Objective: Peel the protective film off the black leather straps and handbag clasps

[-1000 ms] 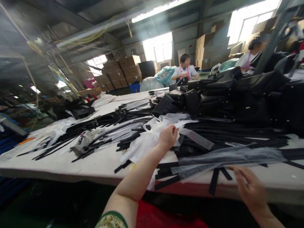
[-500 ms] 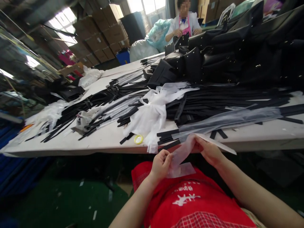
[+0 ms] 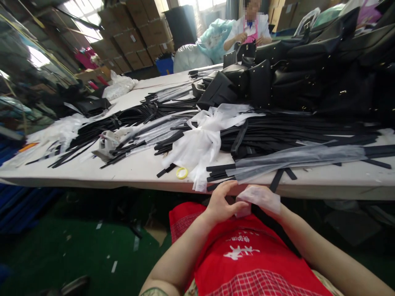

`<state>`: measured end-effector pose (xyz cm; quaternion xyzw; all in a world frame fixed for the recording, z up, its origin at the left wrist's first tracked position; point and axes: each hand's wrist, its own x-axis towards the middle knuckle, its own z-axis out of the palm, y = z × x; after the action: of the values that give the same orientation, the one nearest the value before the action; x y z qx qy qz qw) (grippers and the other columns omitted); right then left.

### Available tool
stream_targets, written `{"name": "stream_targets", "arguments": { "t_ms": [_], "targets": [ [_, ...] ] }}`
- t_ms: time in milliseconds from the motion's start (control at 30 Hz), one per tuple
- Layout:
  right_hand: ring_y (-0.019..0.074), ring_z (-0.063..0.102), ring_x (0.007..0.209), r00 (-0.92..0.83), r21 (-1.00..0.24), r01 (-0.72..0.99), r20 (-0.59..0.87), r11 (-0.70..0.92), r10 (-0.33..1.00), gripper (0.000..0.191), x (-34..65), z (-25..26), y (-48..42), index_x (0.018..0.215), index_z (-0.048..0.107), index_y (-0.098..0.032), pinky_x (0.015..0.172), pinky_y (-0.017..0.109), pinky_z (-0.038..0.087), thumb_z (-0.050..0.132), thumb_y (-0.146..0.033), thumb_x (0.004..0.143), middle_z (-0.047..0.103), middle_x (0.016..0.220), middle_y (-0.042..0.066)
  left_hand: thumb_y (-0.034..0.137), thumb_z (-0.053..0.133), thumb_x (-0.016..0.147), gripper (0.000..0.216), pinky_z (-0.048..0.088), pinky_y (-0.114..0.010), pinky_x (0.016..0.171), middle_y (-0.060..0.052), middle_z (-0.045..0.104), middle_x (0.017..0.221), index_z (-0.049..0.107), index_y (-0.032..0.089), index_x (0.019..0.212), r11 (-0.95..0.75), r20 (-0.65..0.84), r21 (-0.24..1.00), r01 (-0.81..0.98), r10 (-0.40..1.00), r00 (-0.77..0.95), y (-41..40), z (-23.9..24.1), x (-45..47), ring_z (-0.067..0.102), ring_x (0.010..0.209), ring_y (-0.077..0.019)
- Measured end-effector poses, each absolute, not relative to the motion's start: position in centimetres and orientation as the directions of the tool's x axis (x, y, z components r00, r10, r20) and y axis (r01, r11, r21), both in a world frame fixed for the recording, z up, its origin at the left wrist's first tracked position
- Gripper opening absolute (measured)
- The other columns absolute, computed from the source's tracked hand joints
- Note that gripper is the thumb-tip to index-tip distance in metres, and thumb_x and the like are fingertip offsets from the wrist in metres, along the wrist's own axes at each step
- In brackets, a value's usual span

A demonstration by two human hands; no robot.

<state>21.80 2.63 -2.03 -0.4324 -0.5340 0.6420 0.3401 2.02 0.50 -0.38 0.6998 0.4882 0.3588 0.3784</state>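
At the table's front edge, a strip of translucent white plastic film [image 3: 262, 196] lies draped over my right hand [image 3: 271, 210]. That hand's fingers are curled and mostly hidden under the film, which they hold. My left hand [image 3: 220, 203] is just to the left, thumb spread from its fingers, the thumb tip touching the film's left end. A dark band [image 3: 276, 230] slants below my right hand across the red apron [image 3: 237, 238]; I cannot tell whether it is held. Beyond my hands, black straps [image 3: 220, 174] stick out of a clear plastic sleeve [image 3: 296, 159].
Piled black straps [image 3: 284, 127] and crumpled white film [image 3: 197, 144] cover the table [image 3: 138, 170]. A yellow tape ring [image 3: 182, 172] lies near the edge. Black bags [image 3: 324, 74] are heaped at the right. A co-worker [image 3: 250, 28] handles a bag across the table; cartons [image 3: 132, 37] stand behind.
The film stretched between both hands now lies folded over my right hand. My left hand has loosened its pinch and spread its fingers. Both hands are closer together.
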Motion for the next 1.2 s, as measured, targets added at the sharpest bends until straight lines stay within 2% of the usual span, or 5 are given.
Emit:
{"name": "stream_targets", "arguments": {
  "t_ms": [167,367,600,867,1200],
  "targets": [
    [0.0203,0.06,0.057,-0.474,-0.977,0.091,-0.215,-0.195,0.854,0.029,22.0,-4.5,2.6,0.062,0.07,-0.021,0.061,0.035,0.053,0.077,-0.048,0.064,0.069,0.063,0.003,0.028,0.071,0.081,0.02,0.052,-0.036,0.095,-0.008,0.073,0.103,0.07,0.019,0.098,-0.29,0.234,0.894,0.341,0.952,0.196,1.4,1.5,4.0,0.066,0.101,-0.0215],
    [0.0247,0.063,0.062,-0.319,-0.98,0.069,-0.201,-0.189,0.926,0.036,22.8,-7.5,3.3,0.055,0.062,-0.027,0.069,0.042,0.055,0.073,-0.061,0.056,0.067,0.062,0.003,0.037,0.081,0.069,0.052,0.047,-0.041,0.104,-0.011,0.067,0.122,0.066,0.019,0.116,-0.504,0.34,0.784,0.363,0.837,0.429,0.9,1.8,4.3,0.061,0.115,-0.0261],
    [0.0223,0.059,0.058,-0.307,-0.975,0.103,-0.218,-0.196,0.926,0.037,22.3,-7.2,3.9,0.052,0.061,-0.024,0.062,0.039,0.053,0.078,-0.058,0.049,0.066,0.059,0.003,0.022,0.065,0.083,0.017,0.051,-0.036,0.096,-0.007,0.073,0.106,0.072,0.021,0.098,-0.548,0.406,0.737,0.395,0.827,0.39,0.7,0.9,5.1,0.066,0.1,-0.0202],
    [0.0172,0.057,0.06,-0.507,-0.967,0.256,-0.143,-0.01,0.85,0.043,21.9,-3.8,1.2,0.066,0.066,-0.015,0.058,0.027,0.046,0.057,-0.051,0.086,0.066,0.064,0.004,0.023,0.062,0.086,0.014,0.053,-0.029,0.075,-0.007,0.074,0.085,0.074,0.018,0.079,-0.305,0.283,0.895,0.326,0.952,0.116,1.0,1.4,4.7,0.067,0.08,-0.0176],
    [0.0231,0.065,0.088,-0.508,-0.985,0.158,-0.016,0.074,0.861,0.031,21.8,-3.4,1.7,0.106,0.07,-0.018,0.08,0.033,0.051,0.064,-0.041,0.086,0.072,0.097,0.007,0.039,0.077,0.073,0.027,0.048,-0.024,0.062,-0.004,0.069,0.066,0.069,0.014,0.064,0.065,-0.067,0.998,0.017,0.995,0.074,1.2,0.9,4.6,0.061,0.061,-0.0139]
  ]
}}
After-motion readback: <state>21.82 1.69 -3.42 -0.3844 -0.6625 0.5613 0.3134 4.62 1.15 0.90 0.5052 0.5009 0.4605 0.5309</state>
